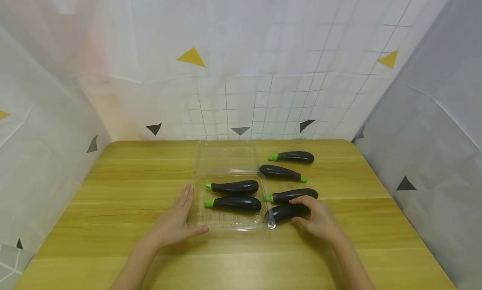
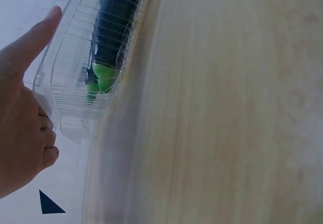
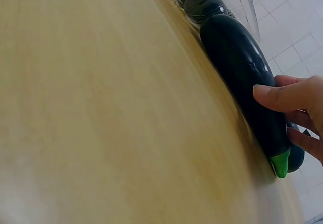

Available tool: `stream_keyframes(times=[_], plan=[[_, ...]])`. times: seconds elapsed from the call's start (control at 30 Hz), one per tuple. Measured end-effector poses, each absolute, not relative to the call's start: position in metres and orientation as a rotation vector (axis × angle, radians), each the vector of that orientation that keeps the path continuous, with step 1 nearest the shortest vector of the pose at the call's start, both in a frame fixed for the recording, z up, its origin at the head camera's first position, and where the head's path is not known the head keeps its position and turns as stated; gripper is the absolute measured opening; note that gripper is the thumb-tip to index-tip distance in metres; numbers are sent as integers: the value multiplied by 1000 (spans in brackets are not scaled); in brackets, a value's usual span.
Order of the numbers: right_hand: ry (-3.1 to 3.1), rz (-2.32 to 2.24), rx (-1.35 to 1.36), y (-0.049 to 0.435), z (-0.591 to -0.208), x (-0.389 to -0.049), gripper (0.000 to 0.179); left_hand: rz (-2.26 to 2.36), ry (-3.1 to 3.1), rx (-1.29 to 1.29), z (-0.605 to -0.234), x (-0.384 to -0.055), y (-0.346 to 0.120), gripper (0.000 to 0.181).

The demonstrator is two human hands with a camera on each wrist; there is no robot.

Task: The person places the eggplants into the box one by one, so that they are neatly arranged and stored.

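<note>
My left hand [image 1: 175, 219] rests against the left side of a clear plastic clamshell container [image 1: 226, 221], its fingers straight along the wall and the thumb at the front edge. Two dark eggplants with green stems lie side by side in the container: the rear eggplant [image 1: 235, 186] and the front eggplant [image 1: 237, 204]. My right hand [image 1: 320, 219] pinches another eggplant [image 3: 237, 62] between thumb and fingers, just right of the container. Its rounded end is right at the container's wall; its green stem end shows in the right wrist view, but the hand hides it in the head view.
Directly behind the pinched eggplant lies another eggplant [image 1: 295, 195]. Farther back on the wooden table [image 1: 143, 177] are two more, a middle eggplant [image 1: 278, 172] and a far eggplant [image 1: 295, 157]. The container's clear lid [image 1: 227, 156] is folded back toward the white wall covering [image 1: 241, 93].
</note>
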State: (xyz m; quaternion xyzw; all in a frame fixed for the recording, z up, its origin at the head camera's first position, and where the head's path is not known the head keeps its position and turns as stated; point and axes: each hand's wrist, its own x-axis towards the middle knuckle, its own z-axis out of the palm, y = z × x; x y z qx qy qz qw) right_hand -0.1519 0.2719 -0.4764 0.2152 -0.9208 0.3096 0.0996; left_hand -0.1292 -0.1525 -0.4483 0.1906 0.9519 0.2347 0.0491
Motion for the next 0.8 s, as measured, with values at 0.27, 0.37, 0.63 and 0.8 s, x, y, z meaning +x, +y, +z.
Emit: stream_keyframes(times=[0.27,0.37,0.63,0.8], plan=[[-2765,854,608,272,-479,-151,46,719,2902,595,-448,-129,-152,117],[-2778,851,599,271,-479,-150,46,721,2903,595,-448,-129,-153,117],[-2771,854,582,273,-477,-147,44,716,2902,579,-449,-130,-153,119],[-2736,867,561,277,-473,-146,44,714,2905,582,-450,-131,-153,119]])
